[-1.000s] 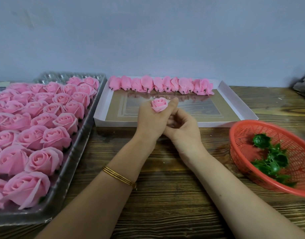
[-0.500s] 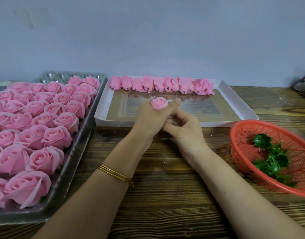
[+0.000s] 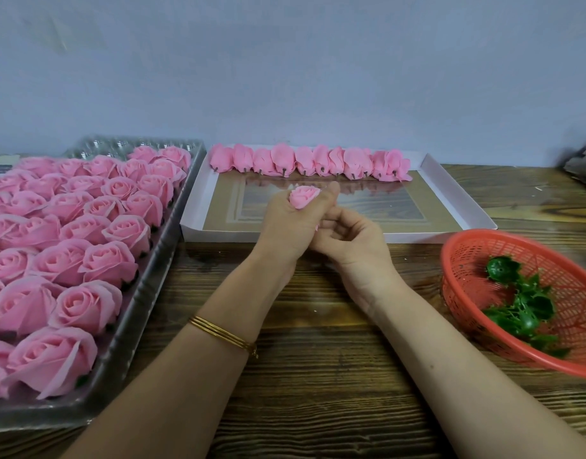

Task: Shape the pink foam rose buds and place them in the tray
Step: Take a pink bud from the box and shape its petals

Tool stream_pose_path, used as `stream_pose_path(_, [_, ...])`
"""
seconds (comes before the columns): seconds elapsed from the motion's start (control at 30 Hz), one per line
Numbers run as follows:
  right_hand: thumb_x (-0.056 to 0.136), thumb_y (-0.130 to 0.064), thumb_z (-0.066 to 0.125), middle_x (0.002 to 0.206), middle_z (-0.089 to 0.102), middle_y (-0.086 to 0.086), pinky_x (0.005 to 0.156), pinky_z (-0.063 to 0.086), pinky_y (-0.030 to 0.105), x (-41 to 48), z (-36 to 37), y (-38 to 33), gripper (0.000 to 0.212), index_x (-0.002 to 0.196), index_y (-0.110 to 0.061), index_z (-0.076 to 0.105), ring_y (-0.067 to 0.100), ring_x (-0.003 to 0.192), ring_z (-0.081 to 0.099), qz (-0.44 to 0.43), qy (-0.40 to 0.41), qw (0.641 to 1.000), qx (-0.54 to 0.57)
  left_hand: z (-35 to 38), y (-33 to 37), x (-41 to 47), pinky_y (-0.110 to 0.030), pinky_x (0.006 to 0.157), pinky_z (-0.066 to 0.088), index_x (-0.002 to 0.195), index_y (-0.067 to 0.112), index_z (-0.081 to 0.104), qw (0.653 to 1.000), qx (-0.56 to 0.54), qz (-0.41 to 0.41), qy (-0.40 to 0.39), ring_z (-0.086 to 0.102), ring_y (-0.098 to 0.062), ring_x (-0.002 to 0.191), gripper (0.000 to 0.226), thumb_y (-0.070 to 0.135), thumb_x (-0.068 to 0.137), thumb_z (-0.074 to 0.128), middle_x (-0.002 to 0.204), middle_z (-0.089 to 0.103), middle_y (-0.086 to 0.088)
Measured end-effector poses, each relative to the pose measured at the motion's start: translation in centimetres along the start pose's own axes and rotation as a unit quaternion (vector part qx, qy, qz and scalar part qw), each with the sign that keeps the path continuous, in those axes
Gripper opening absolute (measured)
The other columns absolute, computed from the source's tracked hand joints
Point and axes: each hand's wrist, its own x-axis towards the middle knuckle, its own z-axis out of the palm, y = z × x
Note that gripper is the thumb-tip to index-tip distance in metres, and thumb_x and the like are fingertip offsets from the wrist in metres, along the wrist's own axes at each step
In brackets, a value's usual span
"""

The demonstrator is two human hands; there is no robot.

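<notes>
Left hand around rose bud

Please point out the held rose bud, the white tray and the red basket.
rose bud [image 3: 304, 196]: head view, on its pink petals.
white tray [image 3: 452, 193]: head view, on its right wall.
red basket [image 3: 477, 234]: head view, on its far rim.

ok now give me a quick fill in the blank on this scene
1. The left hand grips a ____ rose bud.
2. The row of buds lies along the ____ edge of the white tray.
3. The basket holds ____ leafy pieces.
4. The gold bangles sit on the ____ wrist.

Missing words: pink; far; green; left.
</notes>
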Motion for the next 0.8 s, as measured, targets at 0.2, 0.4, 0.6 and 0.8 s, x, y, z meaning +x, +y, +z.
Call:
stream_pose_path(0.2, [0.073, 0.015, 0.072, 0.079, 0.063, 0.006, 0.065, 0.052, 0.019, -0.1, 0.4, -0.1, 0.031, 0.098, -0.002, 0.064, 0.01, 0.069, 0.058, -0.044, 0.023, 0.997, -0.066, 0.1, -0.4, 0.1, -0.02, 0.051, 0.052, 0.052, 0.02, 0.064, 1.0, -0.008, 0.011, -0.006, 0.064, -0.011, 0.052, 0.037, 0.017, 0.087, 0.072, 0.057, 0.065, 0.001])
stream_pose_path(0.4, [0.077, 0.015, 0.069, 0.08, 0.061, 0.011, 0.069, 0.047, 0.037, -0.3, 0.2, -0.6, 0.029, 0.105, 0.009, 0.065, 0.026, 0.081, 0.054, -0.025, 0.017, 0.999, -0.043, -0.5, 0.2, 0.0, -0.034, 0.067, 0.06, 0.064, 0.015, 0.071, 0.998, -0.004, -0.009, -0.056, 0.069, -0.024, 0.066, 0.021, 0.02, 0.084, 0.075, 0.071, 0.071, -0.013])
stream_pose_path(0.6, [0.082, 0.011, 0.061, 0.083, 0.064, 0.016, 0.086, 0.049, 0.036, -0.2, -0.3, -1.0, 0.021, 0.102, 0.009, 0.066, 0.02, 0.076, 0.06, 0.058, -0.039, 0.996, 0.046, -1.0, 0.8, -0.2, -0.035, 0.065, 0.047, 0.085, 0.003, 0.067, 0.995, 0.018, -0.013, -0.097, 0.059, -0.025, 0.07, 0.023, 0.025, 0.089, 0.068, 0.076, 0.063, -0.014])
stream_pose_path(0.8, [0.078, 0.011, 0.062, 0.076, 0.066, 0.007, 0.071, 0.052, 0.023, 0.0, -0.4, -1.0, 0.018, 0.088, -0.003, 0.067, 0.016, 0.072, 0.061, 0.073, -0.043, 0.991, 0.108, -0.6, 0.8, -0.1, -0.032, 0.061, 0.048, 0.074, 0.014, 0.068, 0.998, 0.004, -0.027, -0.059, 0.062, -0.019, 0.065, 0.022, 0.032, 0.086, 0.07, 0.069, 0.066, -0.003])
